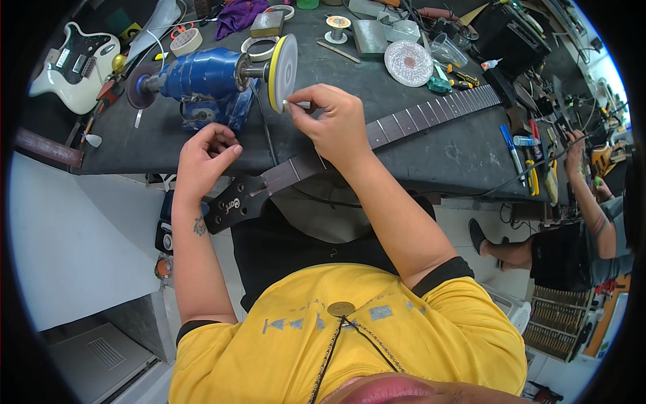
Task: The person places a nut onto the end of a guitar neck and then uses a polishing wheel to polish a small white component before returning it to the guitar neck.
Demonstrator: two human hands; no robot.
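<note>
My right grip point(331, 126) pinched a small piece point(287, 106) by the disc point(286, 71), shaping apparently unfinished; frets point(383, 131) already lined the neck point(431, 112); whether my left grip point(202, 160) was closed, I couldn't tell.

Watching remotely, I count one left hand point(207, 161), one right hand point(333, 124), one small pale piece point(287, 106), and one blue grinder point(202, 74) with two wheels point(285, 71). I also count one guitar neck point(418, 116), one white guitar point(60, 91), one wire spool point(338, 23), one purple cloth point(239, 18), one round pale disc point(408, 63) and, off to the right, one co-worker point(609, 225).
</note>
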